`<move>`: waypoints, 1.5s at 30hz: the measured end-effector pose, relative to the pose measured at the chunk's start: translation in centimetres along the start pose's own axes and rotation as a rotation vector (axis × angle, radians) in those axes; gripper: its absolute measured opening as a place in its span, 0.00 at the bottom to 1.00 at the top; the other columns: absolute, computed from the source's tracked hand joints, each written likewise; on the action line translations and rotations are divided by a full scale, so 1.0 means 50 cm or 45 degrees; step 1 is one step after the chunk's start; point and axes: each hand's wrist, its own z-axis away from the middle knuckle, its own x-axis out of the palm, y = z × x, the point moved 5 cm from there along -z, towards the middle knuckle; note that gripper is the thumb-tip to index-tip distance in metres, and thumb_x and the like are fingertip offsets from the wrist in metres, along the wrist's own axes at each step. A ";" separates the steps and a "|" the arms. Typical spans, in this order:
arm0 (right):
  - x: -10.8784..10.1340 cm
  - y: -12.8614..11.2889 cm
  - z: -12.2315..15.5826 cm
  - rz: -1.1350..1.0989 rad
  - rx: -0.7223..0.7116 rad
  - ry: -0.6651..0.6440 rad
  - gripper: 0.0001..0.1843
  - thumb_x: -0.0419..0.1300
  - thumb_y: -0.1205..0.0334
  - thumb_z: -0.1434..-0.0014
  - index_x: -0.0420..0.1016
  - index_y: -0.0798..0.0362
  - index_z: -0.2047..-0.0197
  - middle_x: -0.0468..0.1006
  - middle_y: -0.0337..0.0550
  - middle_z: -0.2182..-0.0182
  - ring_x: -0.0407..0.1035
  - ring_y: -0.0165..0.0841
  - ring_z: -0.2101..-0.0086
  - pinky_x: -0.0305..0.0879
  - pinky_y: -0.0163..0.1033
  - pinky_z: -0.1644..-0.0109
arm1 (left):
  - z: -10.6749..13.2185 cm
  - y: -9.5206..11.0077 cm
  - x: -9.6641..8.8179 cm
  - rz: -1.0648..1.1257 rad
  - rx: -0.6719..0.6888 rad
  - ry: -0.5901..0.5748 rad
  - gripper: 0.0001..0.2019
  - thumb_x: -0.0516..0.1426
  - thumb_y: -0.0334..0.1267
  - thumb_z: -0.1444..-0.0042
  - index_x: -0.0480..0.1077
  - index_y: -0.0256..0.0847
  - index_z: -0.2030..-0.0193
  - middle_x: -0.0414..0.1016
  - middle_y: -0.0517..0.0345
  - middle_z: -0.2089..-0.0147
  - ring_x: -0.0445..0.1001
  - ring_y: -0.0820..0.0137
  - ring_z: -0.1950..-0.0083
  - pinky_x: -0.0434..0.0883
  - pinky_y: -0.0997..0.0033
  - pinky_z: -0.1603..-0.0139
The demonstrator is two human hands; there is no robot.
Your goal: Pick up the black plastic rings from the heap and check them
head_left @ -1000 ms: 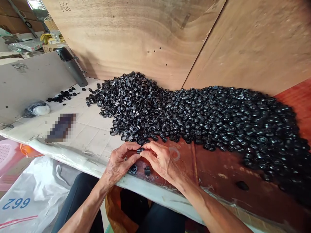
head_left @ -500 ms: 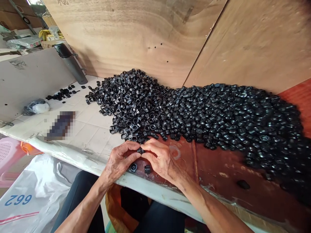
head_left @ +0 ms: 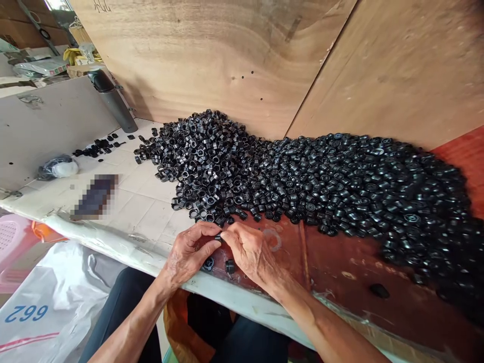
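My left hand point(head_left: 185, 254) and my right hand point(head_left: 251, 252) meet fingertip to fingertip over the near edge of the table. Both pinch one small black plastic ring point(head_left: 218, 236) between thumbs and forefingers. Just below them two loose black parts lie on the red-brown board: a round cap point(head_left: 207, 263) and a short ring point(head_left: 229, 265). Beyond the hands stretches a long heap of black plastic rings and caps point(head_left: 302, 186), reaching from the table's middle to the far right.
Plywood boards point(head_left: 234, 55) stand upright behind the heap. A dark grey tube point(head_left: 113, 103) leans at the back left, near a few scattered black parts point(head_left: 96, 147) and a small bag point(head_left: 56, 167). A white sack point(head_left: 45, 307) and pink basket point(head_left: 11, 242) sit below the table's left edge.
My hands stay joined on the small ring; the fingers shift slightly, pressing closer together. The view has wobbled a little. The heap has not changed.
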 end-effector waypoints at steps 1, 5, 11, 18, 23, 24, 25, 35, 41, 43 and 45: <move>-0.003 -0.002 0.001 -0.050 0.001 0.025 0.10 0.55 0.62 0.26 0.76 0.51 0.58 0.77 0.39 0.71 0.72 0.32 0.71 0.65 0.35 0.65 | 0.001 -0.002 -0.002 0.019 -0.016 0.026 0.06 0.65 0.37 0.35 0.79 0.42 0.53 0.82 0.50 0.49 0.83 0.64 0.48 0.80 0.65 0.45; -0.004 -0.011 0.004 -0.076 -0.098 0.029 0.09 0.55 0.64 0.27 0.77 0.51 0.52 0.82 0.44 0.65 0.76 0.34 0.67 0.68 0.36 0.61 | 0.004 -0.009 -0.005 0.059 -0.053 0.072 0.07 0.65 0.40 0.35 0.79 0.42 0.53 0.81 0.51 0.49 0.83 0.65 0.50 0.80 0.66 0.47; -0.003 -0.004 0.004 -0.048 0.009 0.016 0.12 0.56 0.59 0.27 0.77 0.51 0.62 0.73 0.36 0.77 0.67 0.29 0.76 0.61 0.34 0.69 | 0.006 -0.015 -0.007 0.026 -0.070 0.060 0.08 0.65 0.40 0.35 0.79 0.42 0.52 0.81 0.49 0.47 0.82 0.63 0.48 0.80 0.66 0.46; -0.008 -0.014 0.004 -0.132 0.026 0.029 0.15 0.62 0.57 0.32 0.69 0.50 0.71 0.69 0.34 0.78 0.62 0.28 0.77 0.60 0.34 0.70 | 0.007 -0.014 -0.010 0.006 -0.067 0.068 0.07 0.64 0.38 0.34 0.78 0.43 0.51 0.81 0.50 0.47 0.82 0.64 0.47 0.78 0.67 0.46; -0.010 -0.016 0.002 -0.143 -0.006 0.065 0.10 0.62 0.60 0.33 0.71 0.50 0.68 0.70 0.34 0.76 0.64 0.29 0.76 0.61 0.34 0.70 | 0.006 -0.013 -0.006 0.061 -0.087 0.053 0.07 0.63 0.39 0.34 0.78 0.42 0.51 0.80 0.50 0.48 0.82 0.65 0.49 0.79 0.68 0.47; -0.011 -0.017 0.002 -0.140 -0.029 0.077 0.09 0.61 0.61 0.32 0.72 0.50 0.66 0.72 0.36 0.75 0.66 0.29 0.75 0.63 0.34 0.69 | 0.006 -0.013 -0.005 0.070 -0.096 0.055 0.07 0.63 0.39 0.34 0.78 0.42 0.51 0.81 0.51 0.48 0.82 0.65 0.49 0.79 0.68 0.48; -0.012 -0.018 0.002 -0.148 -0.059 0.087 0.06 0.60 0.62 0.32 0.74 0.50 0.63 0.75 0.37 0.72 0.69 0.30 0.73 0.65 0.34 0.67 | 0.005 -0.012 -0.006 0.073 -0.099 0.058 0.08 0.63 0.40 0.34 0.78 0.42 0.52 0.81 0.51 0.48 0.82 0.65 0.50 0.80 0.68 0.48; -0.014 -0.012 0.002 -0.119 -0.067 0.055 0.06 0.58 0.64 0.31 0.75 0.49 0.53 0.81 0.44 0.62 0.75 0.35 0.64 0.71 0.37 0.59 | 0.004 -0.013 -0.003 0.118 -0.171 0.028 0.11 0.65 0.45 0.36 0.79 0.41 0.52 0.81 0.49 0.49 0.82 0.64 0.50 0.80 0.65 0.47; -0.010 -0.007 0.003 -0.059 -0.006 0.065 0.07 0.57 0.62 0.29 0.73 0.50 0.61 0.75 0.39 0.71 0.70 0.31 0.72 0.65 0.35 0.65 | 0.006 -0.019 -0.004 0.137 -0.195 0.029 0.12 0.65 0.46 0.35 0.78 0.41 0.52 0.81 0.48 0.48 0.82 0.62 0.49 0.80 0.64 0.46; -0.015 -0.013 0.002 -0.066 -0.039 0.069 0.05 0.58 0.62 0.31 0.74 0.51 0.60 0.76 0.40 0.69 0.71 0.32 0.70 0.65 0.35 0.64 | 0.005 -0.016 -0.005 0.121 -0.178 0.035 0.12 0.65 0.46 0.36 0.79 0.41 0.53 0.81 0.48 0.48 0.82 0.62 0.49 0.80 0.64 0.46; -0.019 -0.012 0.001 -0.036 -0.005 0.067 0.11 0.57 0.62 0.29 0.72 0.50 0.66 0.73 0.37 0.74 0.68 0.30 0.74 0.63 0.35 0.66 | 0.005 -0.014 -0.006 0.113 -0.167 0.048 0.11 0.66 0.46 0.36 0.79 0.41 0.54 0.81 0.49 0.49 0.82 0.63 0.49 0.80 0.65 0.46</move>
